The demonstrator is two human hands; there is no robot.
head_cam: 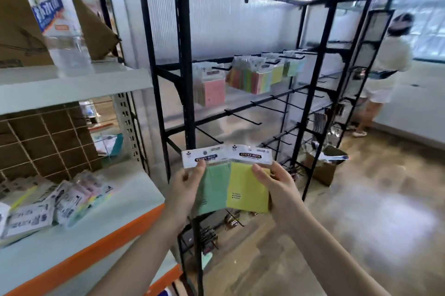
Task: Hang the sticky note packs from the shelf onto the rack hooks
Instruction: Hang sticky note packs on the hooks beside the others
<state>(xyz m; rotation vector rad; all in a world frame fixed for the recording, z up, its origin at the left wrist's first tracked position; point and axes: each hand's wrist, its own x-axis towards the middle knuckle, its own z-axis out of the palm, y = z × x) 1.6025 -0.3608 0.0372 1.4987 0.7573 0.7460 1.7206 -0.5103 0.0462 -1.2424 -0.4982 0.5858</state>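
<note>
Centrally, we hold two sticky note packs side by side in front of the black rack (185, 79): our left hand (186, 183) pinches the green pack (213, 189) with the thumb over its white header card, and our right hand (272, 187) pinches the yellow pack (243, 187) with the thumb on its front face. The two packs touch along their inner edges and stand roughly upright, headers at the top. Behind them, hanging packs (250, 77) in pink, yellow and green fill several hooks on the rack's upper bar, while the hooks (243, 117) on the lower bars are bare. At left, more sticky note packs (57, 204) lie loosely piled on the pale shelf (115, 218) with its orange edge. A water bottle (60, 21) stands on the shelf level above. A second person (385, 67) stands at far right.
</note>
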